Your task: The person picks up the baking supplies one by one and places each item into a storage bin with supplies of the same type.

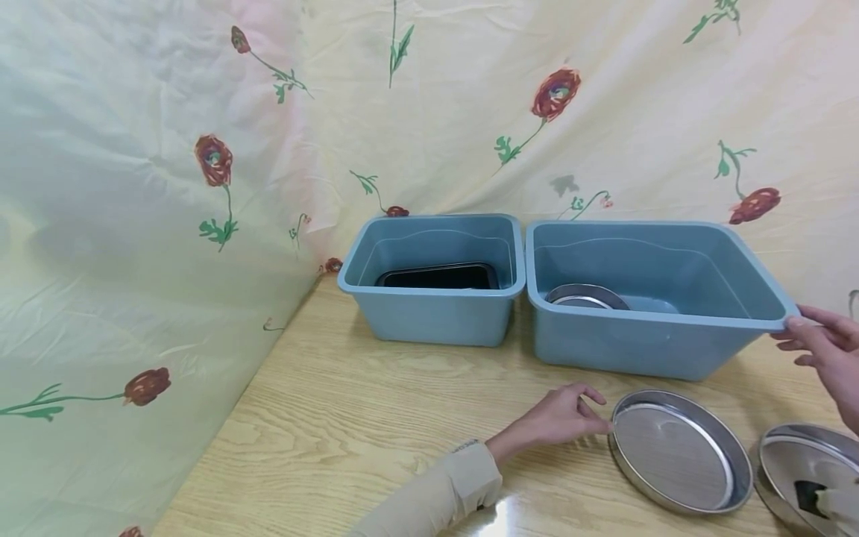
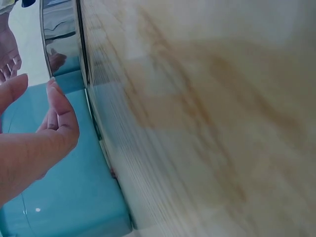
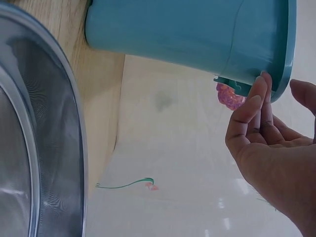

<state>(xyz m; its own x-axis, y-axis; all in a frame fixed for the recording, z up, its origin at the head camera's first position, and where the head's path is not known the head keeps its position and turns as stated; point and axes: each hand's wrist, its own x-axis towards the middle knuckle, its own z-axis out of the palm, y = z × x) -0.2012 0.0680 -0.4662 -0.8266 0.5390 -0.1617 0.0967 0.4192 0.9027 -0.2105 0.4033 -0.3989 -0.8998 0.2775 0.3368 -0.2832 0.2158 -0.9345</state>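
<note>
My left hand (image 1: 570, 416) is at the left side of a round metal pan (image 1: 678, 451), fingertips right at its rim. In the left wrist view, the thumb and fingers of that hand (image 2: 54, 121) are apart with nothing between them. My right hand (image 1: 828, 354) pinches the front right corner of the right blue bin (image 1: 624, 339), thumb at the rim and fingers underneath. The right wrist view shows the bin's rim (image 3: 285, 59) between thumb and fingertips. Inside this bin lies a smaller round metal pan (image 1: 584, 292), partly hidden by the front wall.
A second blue bin (image 1: 436, 317) stands to the left and holds a black tray (image 1: 443, 276). Another round metal pan (image 1: 798, 455) sits at the lower right, with a reflection in it. Flowered cloth (image 1: 436, 134) hangs behind the wooden table (image 1: 322, 418).
</note>
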